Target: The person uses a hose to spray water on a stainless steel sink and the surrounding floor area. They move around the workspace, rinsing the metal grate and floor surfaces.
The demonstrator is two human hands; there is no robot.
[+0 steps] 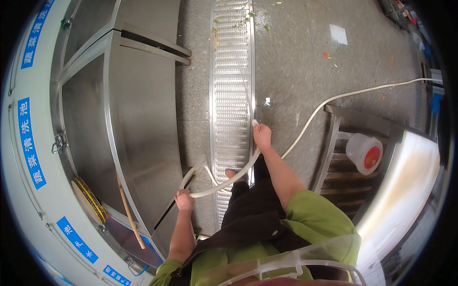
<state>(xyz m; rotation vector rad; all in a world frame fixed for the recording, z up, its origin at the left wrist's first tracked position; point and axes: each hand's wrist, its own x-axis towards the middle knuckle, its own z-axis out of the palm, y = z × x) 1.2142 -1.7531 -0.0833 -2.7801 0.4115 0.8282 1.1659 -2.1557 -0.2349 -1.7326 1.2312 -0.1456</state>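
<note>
My right hand (263, 136) grips a cream-coloured hose (225, 185) just behind its open end, which points away from me over the floor. A thin, faint stream of water seems to run from that end along the metal drain grating (230, 107). Lower and to the left, my left hand (185, 200) is closed around another part of the same hose. Between the two hands the hose sags in a curve before my dark apron (250, 228). Past my left hand it loops back over the grating, partly hidden.
Stainless steel sinks (143, 100) line the left, with a wooden stick (130, 214) leaning over one edge. On the right stand a slatted metal rack (347, 178), a white plastic bucket (365, 153) and a pale worktop (400, 186). Vegetable scraps (327, 56) dot the wet floor.
</note>
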